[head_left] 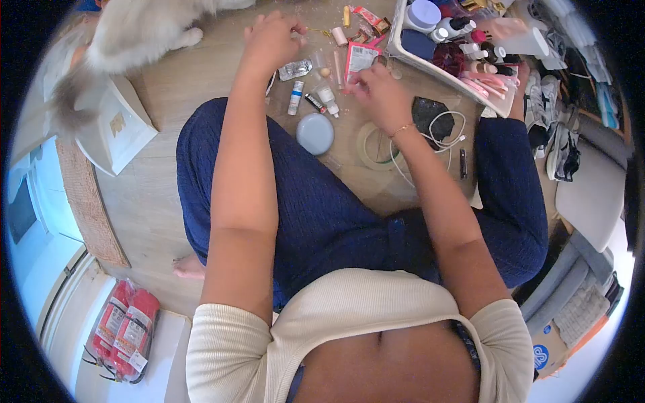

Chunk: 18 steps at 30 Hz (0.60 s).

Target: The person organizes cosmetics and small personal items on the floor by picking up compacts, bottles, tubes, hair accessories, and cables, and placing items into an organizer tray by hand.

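At the top of the head view, my left hand (272, 41) reaches over the floor with its fingers apart. A thin gold-coloured item (321, 31) lies just beyond its fingertips. My right hand (381, 94) is beside a pink-and-white packet (361, 59), fingers curled together; anything inside them is hidden. Between the hands are a silver foil packet (295, 69), clear tubes (338, 67) and a white tube (327, 97). Nearer my leg are a white-and-blue tube (295, 98), a small dark tube (314, 103) and a round pale-blue case (315, 134).
A white basket (463, 86) full of bottles and jars stands at upper right. A tape roll (368, 149), white cable (430, 144) and black pouch (432, 119) lie by my right forearm. A cat (138, 40) is at upper left; shoes (563, 151) are at right.
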{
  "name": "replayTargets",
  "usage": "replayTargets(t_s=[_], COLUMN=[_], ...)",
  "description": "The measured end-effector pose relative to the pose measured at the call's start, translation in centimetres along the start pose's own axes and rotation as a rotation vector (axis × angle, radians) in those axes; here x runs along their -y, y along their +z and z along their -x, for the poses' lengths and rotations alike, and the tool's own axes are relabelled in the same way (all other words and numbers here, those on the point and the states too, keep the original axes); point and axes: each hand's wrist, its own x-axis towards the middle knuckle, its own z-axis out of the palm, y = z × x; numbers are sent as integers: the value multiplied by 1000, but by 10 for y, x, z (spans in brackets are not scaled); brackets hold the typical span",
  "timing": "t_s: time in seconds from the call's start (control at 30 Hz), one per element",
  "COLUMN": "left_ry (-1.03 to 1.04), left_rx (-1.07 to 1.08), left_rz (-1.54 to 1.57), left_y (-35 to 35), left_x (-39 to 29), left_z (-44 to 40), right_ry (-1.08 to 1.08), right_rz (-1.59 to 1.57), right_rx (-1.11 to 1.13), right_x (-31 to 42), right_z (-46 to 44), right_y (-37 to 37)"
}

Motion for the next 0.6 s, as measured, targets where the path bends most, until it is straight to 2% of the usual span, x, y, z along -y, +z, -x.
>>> replayTargets(t_s=[0.1,0.2,0.33,0.4,0.43,0.5,0.6], left_ry=[17,45,73,90,110,118,134], left_rx=[-49,-88,-140,-154,-164,-164,-158], left_rz=[58,81,134,206,276,316,374], left_y=[4,6,6,4,4,5,8], left_x=[1,4,10,12,13,14,12], left_z=[-4,-4,-4,-6,-7,-9,-10], right_ry=[-38,25,82,335,331,534,517], right_rz=[155,99,2,-761,-755,-1567,-1684], right_rx=[0,110,148,330,333,488,538], right_x=[18,26,21,9,12,15,2], right_z=[12,11,8,3,5,13,17], right_y=[13,22,19,16,4,-20,-24])
